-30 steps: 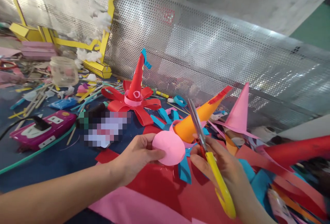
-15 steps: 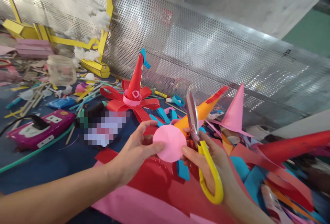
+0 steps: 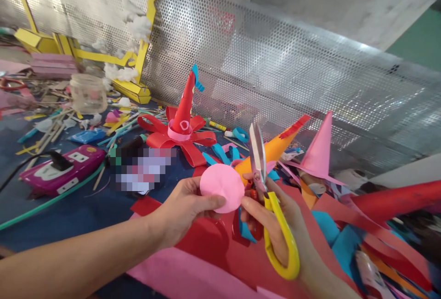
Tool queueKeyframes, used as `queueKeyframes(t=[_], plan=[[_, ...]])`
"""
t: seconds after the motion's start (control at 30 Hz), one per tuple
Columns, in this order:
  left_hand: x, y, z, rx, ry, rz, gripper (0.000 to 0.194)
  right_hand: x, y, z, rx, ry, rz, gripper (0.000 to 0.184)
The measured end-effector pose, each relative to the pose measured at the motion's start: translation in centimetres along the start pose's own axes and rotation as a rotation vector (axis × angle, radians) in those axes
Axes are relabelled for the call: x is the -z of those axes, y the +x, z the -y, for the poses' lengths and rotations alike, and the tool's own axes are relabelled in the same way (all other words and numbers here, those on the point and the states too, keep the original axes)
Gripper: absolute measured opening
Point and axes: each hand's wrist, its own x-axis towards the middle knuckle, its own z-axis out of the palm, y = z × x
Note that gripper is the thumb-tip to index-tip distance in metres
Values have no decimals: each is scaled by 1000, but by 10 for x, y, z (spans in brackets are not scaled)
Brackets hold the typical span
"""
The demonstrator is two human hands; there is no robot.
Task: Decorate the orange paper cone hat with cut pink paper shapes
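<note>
Over the red paper [image 3: 220,249], I have the pink disc [image 3: 220,186] pinched in the left hand [image 3: 188,205], scissors [image 3: 270,199] in the right hand [image 3: 292,211]. I judge a light grip near the rim best, against creasing. The orange cone [image 3: 275,149] crowds the blades; more room lies left, toward the power strip [image 3: 91,154].

A flat, round disc of pink paper [image 3: 222,184] is held up slightly below the centre of the frame, its face turned toward the camera and its left edge pinched. A pair of metal scissors with yellow handles [image 3: 271,201] is held just to its right, tilted, with the blades pointed upward and the yellow loop set toward the lower right of the frame.
</note>
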Motion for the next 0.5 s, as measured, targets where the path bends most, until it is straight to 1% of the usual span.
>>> queueKeyframes(t=[0.1, 0.17, 0.23, 0.33, 0.43, 0.5], plan=[[0, 0, -1, 13, 1, -66, 34, 7, 2, -4, 123, -57, -113, 39], [0, 0, -2, 18, 12, -79, 37, 10, 1, -3, 230, -107, -188, 39], [0, 0, -2, 22, 25, -76, 37, 9, -3, -1, 275, -145, -211, 38], [-1, 0, -1, 16, 40, -62, 38, 3, -8, 1, 263, -173, -150, 34], [-1, -1, -1, -4, 44, -33, 34, -2, -7, -3, 199, -198, -55, 37], [-1, -1, 0, -18, 42, -16, 29, -4, -4, -6, 168, -182, -25, 38]])
